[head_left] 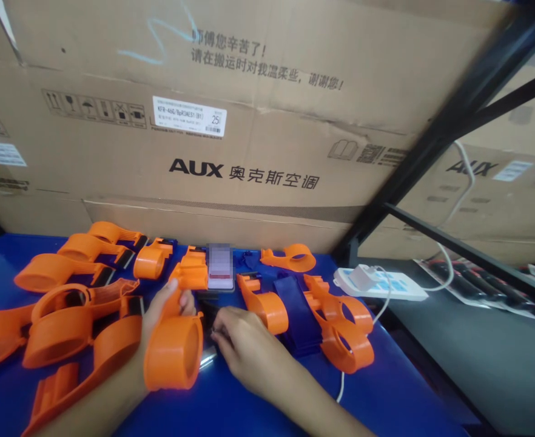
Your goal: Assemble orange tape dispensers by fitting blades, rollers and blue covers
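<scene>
1. Held in the left hand (pixel 157 308): an orange holder (pixel 165 355), lying along the fingers, with the wide ring on the near side of that hand and the narrow block just past the fingertips. Long axis running away from the wearer, leaning slightly to the right at the far end.
2. Set just to the left of the right hand (pixel 245 341), with only a small gap between ring and knuckles; nearest of all to the left hand, being inside its grip.
3. Left hand closed round the strip between ring and block, with fingertips showing on the right side.
4. Right hand curled, with thumb and forefinger drawn close together beside a small dark piece (pixel 209 308). Impossible to tell whether pinching it or merely touching it.
5. Just to the near left of the right fingertips, a shiny metallic strip (pixel 207 358), partly hidden by the ring.
6. Beyond the right hand, a phone (pixel 221 280); just to its right, a second orange holder (pixel 274 312), then dark blue flat pieces (pixel 297 312).
7. Left of the left hand, a cluster of loose orange holders (pixel 58 334) on the blue table (pixel 224 413).
</scene>
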Demonstrator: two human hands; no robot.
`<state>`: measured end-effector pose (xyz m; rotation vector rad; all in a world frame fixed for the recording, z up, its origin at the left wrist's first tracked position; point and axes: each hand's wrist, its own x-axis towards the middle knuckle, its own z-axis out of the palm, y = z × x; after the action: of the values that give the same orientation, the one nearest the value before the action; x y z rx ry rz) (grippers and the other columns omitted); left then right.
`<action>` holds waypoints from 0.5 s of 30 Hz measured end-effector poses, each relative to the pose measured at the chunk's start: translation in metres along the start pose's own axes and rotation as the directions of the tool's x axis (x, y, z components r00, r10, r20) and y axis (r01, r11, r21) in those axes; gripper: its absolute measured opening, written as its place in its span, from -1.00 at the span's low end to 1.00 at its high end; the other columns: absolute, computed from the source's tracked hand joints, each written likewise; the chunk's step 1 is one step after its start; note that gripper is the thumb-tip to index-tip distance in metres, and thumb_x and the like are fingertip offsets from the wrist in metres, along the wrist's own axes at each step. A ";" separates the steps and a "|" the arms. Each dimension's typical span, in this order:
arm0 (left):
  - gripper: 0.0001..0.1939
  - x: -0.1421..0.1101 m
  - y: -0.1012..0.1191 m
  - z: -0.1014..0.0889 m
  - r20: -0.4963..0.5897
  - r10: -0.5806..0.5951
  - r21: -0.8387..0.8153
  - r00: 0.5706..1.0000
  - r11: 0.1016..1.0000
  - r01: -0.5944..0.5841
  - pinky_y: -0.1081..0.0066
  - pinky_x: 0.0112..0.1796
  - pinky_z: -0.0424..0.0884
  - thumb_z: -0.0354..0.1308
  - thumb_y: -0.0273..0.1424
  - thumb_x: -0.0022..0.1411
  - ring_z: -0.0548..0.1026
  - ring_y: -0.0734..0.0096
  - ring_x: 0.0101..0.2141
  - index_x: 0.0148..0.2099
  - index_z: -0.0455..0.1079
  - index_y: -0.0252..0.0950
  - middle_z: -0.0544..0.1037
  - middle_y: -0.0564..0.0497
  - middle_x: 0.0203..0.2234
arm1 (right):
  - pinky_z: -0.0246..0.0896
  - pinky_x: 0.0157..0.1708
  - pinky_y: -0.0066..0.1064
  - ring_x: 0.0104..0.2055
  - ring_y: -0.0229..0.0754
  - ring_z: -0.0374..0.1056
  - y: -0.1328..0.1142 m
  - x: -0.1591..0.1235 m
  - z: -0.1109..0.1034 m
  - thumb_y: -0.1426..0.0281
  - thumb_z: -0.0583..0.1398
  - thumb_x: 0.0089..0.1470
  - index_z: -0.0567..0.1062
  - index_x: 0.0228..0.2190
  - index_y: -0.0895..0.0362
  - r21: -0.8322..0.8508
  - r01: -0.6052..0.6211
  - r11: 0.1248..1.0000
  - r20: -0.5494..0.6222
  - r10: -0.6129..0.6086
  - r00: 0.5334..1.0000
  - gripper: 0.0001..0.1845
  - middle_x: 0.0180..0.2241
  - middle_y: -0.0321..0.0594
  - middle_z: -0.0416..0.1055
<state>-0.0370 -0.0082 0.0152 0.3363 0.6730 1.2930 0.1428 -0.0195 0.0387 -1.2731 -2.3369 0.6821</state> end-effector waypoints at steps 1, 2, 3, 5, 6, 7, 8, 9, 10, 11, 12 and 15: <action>-0.56 0.000 0.000 0.000 0.001 0.002 0.000 1.000 1.000 -0.002 0.49 -0.60 0.30 0.34 -0.09 0.15 0.23 0.55 -0.67 -0.47 0.23 -0.25 0.29 0.14 -0.66 | 0.15 -0.39 -0.48 -0.39 -0.26 0.37 0.000 0.000 0.002 0.60 0.20 0.18 0.39 -0.37 0.12 0.006 -0.016 1.000 -0.001 0.016 1.000 -0.84 -0.39 -0.31 0.45; -0.56 0.000 0.000 0.000 0.001 0.002 0.000 1.000 1.000 -0.002 0.49 -0.60 0.30 0.34 -0.09 0.15 0.24 0.55 -0.67 -0.47 0.23 -0.25 0.29 0.14 -0.66 | 0.13 -0.42 -0.48 -0.41 -0.27 0.35 0.000 0.000 0.003 0.61 0.22 0.16 0.37 -0.39 0.11 0.012 -0.028 1.000 -0.001 0.028 1.000 -0.82 -0.41 -0.33 0.43; -0.56 0.001 0.000 0.000 0.001 0.001 -0.002 1.000 1.000 -0.001 0.49 -0.60 0.30 0.34 -0.09 0.15 0.24 0.54 -0.67 -0.47 0.23 -0.25 0.28 0.14 -0.66 | 0.12 -0.43 -0.49 -0.43 -0.28 0.34 0.000 0.001 0.004 0.62 0.23 0.14 0.37 -0.40 0.11 0.016 -0.036 0.999 -0.002 0.036 0.999 -0.80 -0.43 -0.35 0.42; -0.56 0.001 0.000 -0.001 -0.001 -0.002 -0.004 1.000 1.000 0.002 0.49 -0.59 0.31 0.34 -0.09 0.15 0.25 0.54 -0.67 -0.47 0.23 -0.24 0.27 0.15 -0.66 | 0.11 -0.43 -0.49 -0.43 -0.29 0.33 0.000 0.002 0.004 0.62 0.24 0.13 0.36 -0.41 0.11 0.013 -0.032 0.999 -0.001 0.032 0.999 -0.78 -0.44 -0.36 0.42; -0.56 0.002 -0.001 -0.001 0.001 -0.005 -0.006 1.000 1.000 0.005 0.49 -0.59 0.31 0.34 -0.09 0.15 0.26 0.54 -0.66 -0.47 0.23 -0.24 0.27 0.14 -0.66 | 0.11 -0.43 -0.49 -0.42 -0.28 0.33 0.001 0.003 0.003 0.62 0.24 0.13 0.36 -0.42 0.11 0.006 -0.024 1.000 0.001 0.024 1.000 -0.79 -0.43 -0.35 0.42; -0.56 0.002 -0.001 -0.001 0.005 -0.008 -0.007 1.000 1.000 0.008 0.50 -0.59 0.31 0.34 -0.09 0.16 0.26 0.54 -0.66 -0.46 0.23 -0.25 0.27 0.14 -0.65 | 0.12 -0.42 -0.49 -0.42 -0.28 0.34 0.001 0.003 0.002 0.60 0.24 0.14 0.36 -0.42 0.11 -0.004 -0.014 1.000 0.004 0.014 1.000 -0.79 -0.42 -0.34 0.43; -0.56 0.002 0.000 -0.002 0.012 -0.015 -0.007 1.000 1.000 0.015 0.50 -0.59 0.30 0.33 -0.09 0.17 0.25 0.55 -0.66 -0.46 0.23 -0.25 0.28 0.14 -0.65 | 0.13 -0.42 -0.48 -0.41 -0.28 0.34 0.002 0.004 0.001 0.59 0.24 0.16 0.37 -0.41 0.11 -0.016 -0.003 1.000 0.006 0.003 1.000 -0.81 -0.40 -0.33 0.43; -0.56 0.002 0.000 -0.002 0.021 -0.022 -0.006 1.000 1.000 0.022 0.51 -0.59 0.30 0.32 -0.08 0.18 0.25 0.55 -0.66 -0.46 0.23 -0.25 0.28 0.14 -0.65 | 0.15 -0.41 -0.48 -0.41 -0.27 0.35 0.003 0.004 -0.001 0.57 0.23 0.18 0.38 -0.40 0.11 -0.031 0.011 0.999 0.005 -0.011 1.000 -0.83 -0.39 -0.32 0.44; -0.56 0.002 0.000 -0.002 0.029 -0.029 -0.004 0.999 1.000 0.029 0.51 -0.60 0.29 0.31 -0.08 0.19 0.25 0.56 -0.66 -0.46 0.24 -0.26 0.29 0.13 -0.65 | 0.17 -0.39 -0.47 -0.39 -0.26 0.36 0.003 0.004 -0.002 0.56 0.22 0.20 0.39 -0.39 0.12 -0.049 0.027 0.998 -0.003 -0.027 1.000 -0.85 -0.38 -0.30 0.45; -0.56 0.002 0.000 -0.002 0.036 -0.034 -0.002 0.999 0.999 0.034 0.51 -0.60 0.29 0.30 -0.08 0.20 0.25 0.56 -0.67 -0.45 0.24 -0.26 0.29 0.13 -0.65 | 0.19 -0.37 -0.45 -0.37 -0.24 0.38 0.004 0.004 -0.003 0.55 0.20 0.22 0.40 -0.37 0.12 -0.064 0.044 0.997 -0.016 -0.045 0.999 -0.86 -0.37 -0.28 0.45; -0.56 0.001 0.000 -0.001 0.040 -0.038 0.001 0.998 0.999 0.038 0.51 -0.61 0.29 0.30 -0.08 0.20 0.24 0.56 -0.67 -0.45 0.24 -0.26 0.28 0.14 -0.65 | 0.22 -0.34 -0.43 -0.35 -0.22 0.39 0.004 0.003 -0.005 0.54 0.19 0.24 0.41 -0.36 0.12 -0.073 0.058 0.996 -0.038 -0.061 0.997 -0.87 -0.36 -0.26 0.46; -0.57 0.001 0.000 0.000 0.043 -0.038 -0.004 0.998 0.999 0.039 0.51 -0.62 0.28 0.31 -0.09 0.19 0.24 0.56 -0.69 -0.46 0.23 -0.26 0.28 0.14 -0.67 | 0.29 -0.29 -0.38 -0.29 -0.16 0.44 0.005 0.002 -0.011 0.47 0.15 0.29 0.45 -0.34 0.12 -0.034 0.077 0.996 -0.187 -0.082 0.979 -0.87 -0.34 -0.21 0.50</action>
<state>-0.0362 -0.0073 0.0150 0.3444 0.6370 1.2474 0.1514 -0.0131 0.0445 -1.1926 -2.2357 0.4838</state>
